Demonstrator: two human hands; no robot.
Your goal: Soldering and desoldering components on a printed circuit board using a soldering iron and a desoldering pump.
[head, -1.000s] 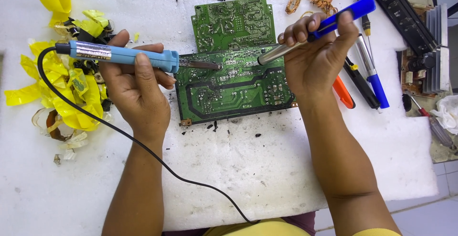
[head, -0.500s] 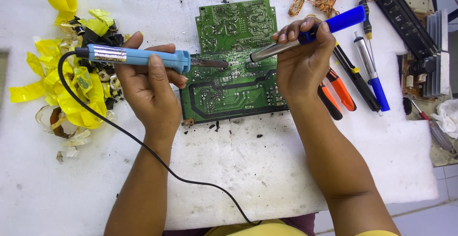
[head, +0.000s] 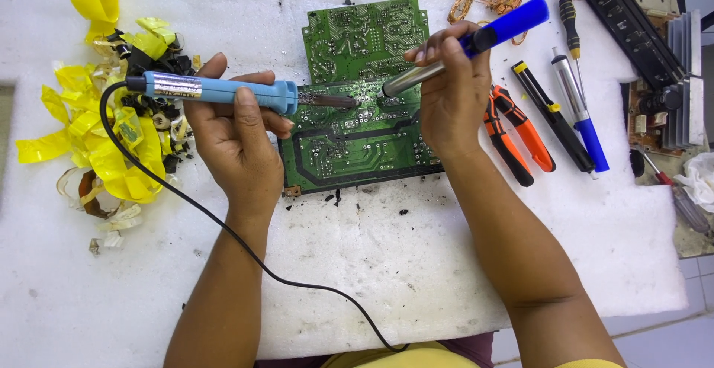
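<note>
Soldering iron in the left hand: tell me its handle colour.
Light blue, with a black cord; the soldering iron shows clearly in the head view, gripped by the left hand.

Bare forearms, no sleeves — yellow garment [head: 405, 357]

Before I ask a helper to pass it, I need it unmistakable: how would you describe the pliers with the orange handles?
Start at the green circuit board in the middle of the white table. Just right of the right hand lies a row of tools; the pliers are the nearest to that hand. Unlike the straight, single-shaft black and blue tools beside them, they have two orange-and-black handles.
</note>
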